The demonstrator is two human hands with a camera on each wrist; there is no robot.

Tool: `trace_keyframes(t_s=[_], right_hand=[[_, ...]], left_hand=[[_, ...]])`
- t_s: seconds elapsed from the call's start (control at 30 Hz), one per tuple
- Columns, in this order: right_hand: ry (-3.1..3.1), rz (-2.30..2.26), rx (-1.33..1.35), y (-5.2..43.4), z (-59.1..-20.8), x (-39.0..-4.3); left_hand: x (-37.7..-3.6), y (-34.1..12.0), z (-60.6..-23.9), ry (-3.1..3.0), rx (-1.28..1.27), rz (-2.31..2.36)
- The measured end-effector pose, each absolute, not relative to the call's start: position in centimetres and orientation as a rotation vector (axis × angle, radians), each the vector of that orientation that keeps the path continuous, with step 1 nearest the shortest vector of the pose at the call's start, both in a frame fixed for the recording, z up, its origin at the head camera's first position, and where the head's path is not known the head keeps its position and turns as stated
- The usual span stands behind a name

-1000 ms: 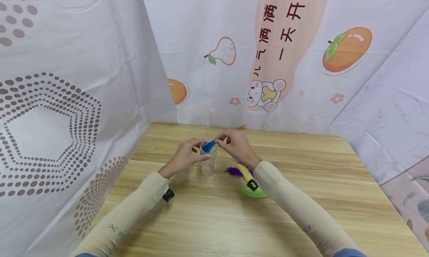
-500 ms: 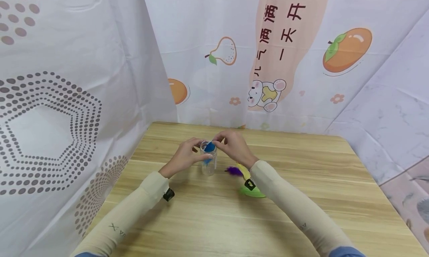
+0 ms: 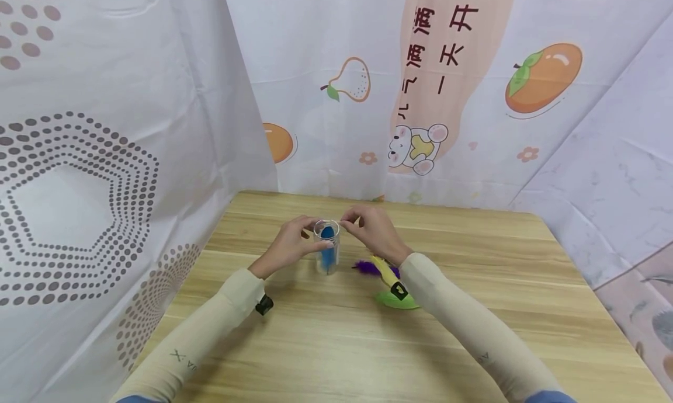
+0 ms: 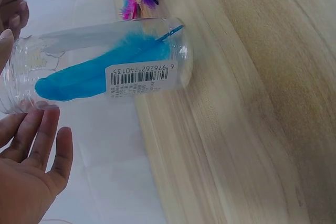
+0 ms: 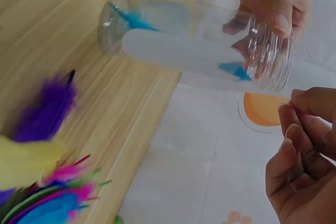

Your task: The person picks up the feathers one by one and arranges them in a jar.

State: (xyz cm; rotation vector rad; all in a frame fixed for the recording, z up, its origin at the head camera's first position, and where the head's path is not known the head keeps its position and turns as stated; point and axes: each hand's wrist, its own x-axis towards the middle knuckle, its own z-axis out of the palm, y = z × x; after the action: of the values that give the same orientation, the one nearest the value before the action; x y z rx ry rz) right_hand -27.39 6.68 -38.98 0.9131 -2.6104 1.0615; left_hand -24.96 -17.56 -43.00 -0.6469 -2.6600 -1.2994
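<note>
A clear jar stands upright on the wooden table, with a blue feather inside it. My left hand grips the jar near its rim, thumb on the near side. In the left wrist view the blue feather leans lengthwise in the jar, quill at the bottom, partly behind a barcode label. Just right of the rim, my right hand has its thumb and forefinger tips together. Nothing shows between those fingertips in the right wrist view.
Under and beside the right forearm lie several loose feathers: a purple feather, a yellow feather and a green feather. Pink and blue feathers show in the right wrist view. A printed white curtain hangs behind the table.
The blue feather has gone down from the right hand's pinch into the jar. The right hand has let go of it and moved slightly right. The left hand has stayed on the jar.
</note>
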Motion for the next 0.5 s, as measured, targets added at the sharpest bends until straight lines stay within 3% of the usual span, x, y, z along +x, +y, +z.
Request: trace_keyframes(t_s=[0.5], right_hand=[[-2.681, 0.992, 0.808, 12.3, -40.3, -26.4]], left_hand=[[-25.2, -17.6, -43.3, -2.623, -0.661, -1.336]])
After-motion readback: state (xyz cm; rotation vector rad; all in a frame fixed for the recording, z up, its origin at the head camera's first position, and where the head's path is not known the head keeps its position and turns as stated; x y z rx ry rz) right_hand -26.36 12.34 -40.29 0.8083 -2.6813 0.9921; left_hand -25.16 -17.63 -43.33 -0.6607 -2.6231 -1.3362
